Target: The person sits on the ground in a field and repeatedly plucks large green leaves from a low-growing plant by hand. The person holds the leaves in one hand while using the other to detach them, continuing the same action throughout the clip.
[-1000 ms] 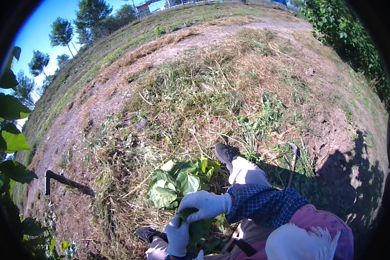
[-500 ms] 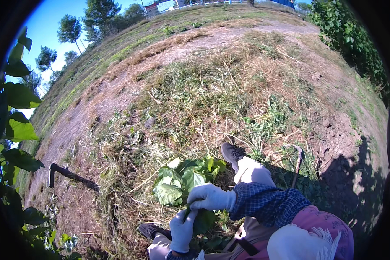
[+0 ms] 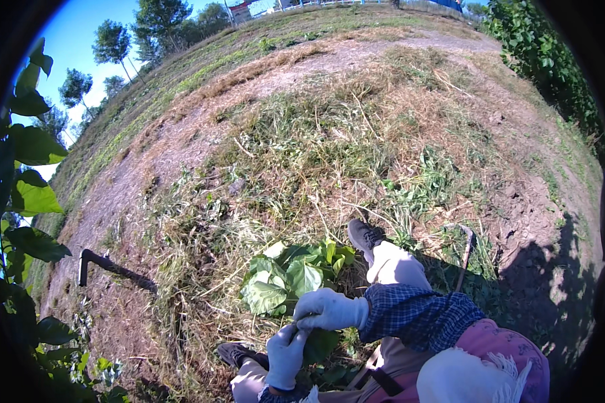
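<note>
My right hand [image 3: 326,310] and my left hand [image 3: 286,354], both in white gloves, meet low in the middle of the head view with fingers closed on a dark green leaf [image 3: 321,346]; part of it is hidden by the fingers. Just above them, a pile of broad green leaves [image 3: 272,285] lies on dry grass. My plaid sleeve [image 3: 413,316] and bent legs in pale trousers [image 3: 393,267] are around the hands.
A black angled bar [image 3: 114,267] is at the left and a thin curved tool [image 3: 462,262] at the right. Leafy branches [image 3: 33,198] edge the left, dense bushes [image 3: 541,74] the upper right. Cut grass [image 3: 329,154] and a dirt path [image 3: 302,67] lie beyond.
The whole scene has shifted slightly rightward in the view, with the top part a little higher. My hands stay together on the leaf, their fingertips moving slightly.
</note>
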A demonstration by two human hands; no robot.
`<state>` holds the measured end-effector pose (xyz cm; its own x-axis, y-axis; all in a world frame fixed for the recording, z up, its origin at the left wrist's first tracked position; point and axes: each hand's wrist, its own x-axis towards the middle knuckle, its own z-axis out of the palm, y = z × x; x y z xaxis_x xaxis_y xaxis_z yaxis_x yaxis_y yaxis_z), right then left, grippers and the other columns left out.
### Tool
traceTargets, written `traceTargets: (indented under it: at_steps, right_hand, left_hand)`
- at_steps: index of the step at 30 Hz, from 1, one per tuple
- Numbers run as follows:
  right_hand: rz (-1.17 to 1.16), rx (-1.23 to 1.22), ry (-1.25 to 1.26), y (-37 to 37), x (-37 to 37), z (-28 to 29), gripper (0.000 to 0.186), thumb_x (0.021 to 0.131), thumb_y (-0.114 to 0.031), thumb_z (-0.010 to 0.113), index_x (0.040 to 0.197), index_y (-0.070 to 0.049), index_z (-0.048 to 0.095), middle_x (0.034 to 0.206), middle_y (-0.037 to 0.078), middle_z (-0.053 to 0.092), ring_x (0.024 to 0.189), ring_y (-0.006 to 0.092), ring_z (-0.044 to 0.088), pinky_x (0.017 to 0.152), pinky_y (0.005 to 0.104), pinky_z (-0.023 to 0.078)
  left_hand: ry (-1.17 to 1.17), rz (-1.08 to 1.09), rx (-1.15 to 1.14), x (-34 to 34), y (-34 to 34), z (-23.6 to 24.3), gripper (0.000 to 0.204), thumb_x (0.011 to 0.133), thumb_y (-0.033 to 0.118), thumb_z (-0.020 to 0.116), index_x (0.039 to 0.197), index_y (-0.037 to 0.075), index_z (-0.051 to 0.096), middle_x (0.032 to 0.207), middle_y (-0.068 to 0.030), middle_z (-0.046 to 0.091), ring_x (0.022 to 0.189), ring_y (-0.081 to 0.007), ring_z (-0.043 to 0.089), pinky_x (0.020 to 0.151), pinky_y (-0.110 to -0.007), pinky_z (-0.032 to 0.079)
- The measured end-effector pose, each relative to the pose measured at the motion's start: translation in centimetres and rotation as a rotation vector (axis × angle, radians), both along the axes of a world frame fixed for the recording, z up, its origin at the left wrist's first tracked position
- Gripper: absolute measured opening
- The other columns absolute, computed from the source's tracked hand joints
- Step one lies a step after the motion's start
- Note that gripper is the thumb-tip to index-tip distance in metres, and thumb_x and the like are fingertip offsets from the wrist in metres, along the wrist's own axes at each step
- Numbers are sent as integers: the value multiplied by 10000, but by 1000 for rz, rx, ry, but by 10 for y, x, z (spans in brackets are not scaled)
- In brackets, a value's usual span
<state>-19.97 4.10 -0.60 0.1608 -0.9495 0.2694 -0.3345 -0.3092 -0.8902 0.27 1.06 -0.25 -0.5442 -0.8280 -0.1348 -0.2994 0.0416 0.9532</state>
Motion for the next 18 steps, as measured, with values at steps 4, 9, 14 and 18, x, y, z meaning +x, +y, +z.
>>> traceTargets:
  at_steps: [4,9,14,18]
  right_hand:
    - [-37,153,-223,2,2,1,146,885,-105,744,1008,-28,734,901,76,715,820,169,687,753,309,551]
    - [-35,352,-518,2,4,7,122,910,-64,714,998,18,739,834,50,721,769,104,662,736,265,542]
    - [14,456,-656,2,1,5,188,910,-134,723,1038,4,736,875,35,727,823,93,658,792,241,528]
    - [-45,507,-707,3,6,8,173,909,-120,720,1025,8,731,923,47,728,857,107,666,808,253,531]
  left_hand:
    - [91,18,41,-5,2,11,193,912,116,717,1045,-24,734,802,-78,734,731,-77,636,652,-261,504]
    - [98,34,-31,-6,1,14,158,897,108,741,985,-23,730,746,-80,716,683,-79,628,598,-270,484]
    - [69,22,-175,-4,-2,14,117,878,99,756,913,-7,722,692,-110,688,620,-122,639,565,-291,481]
    - [123,37,-183,-3,-1,11,108,867,92,764,899,-1,720,687,-116,688,602,-136,645,560,-303,486]
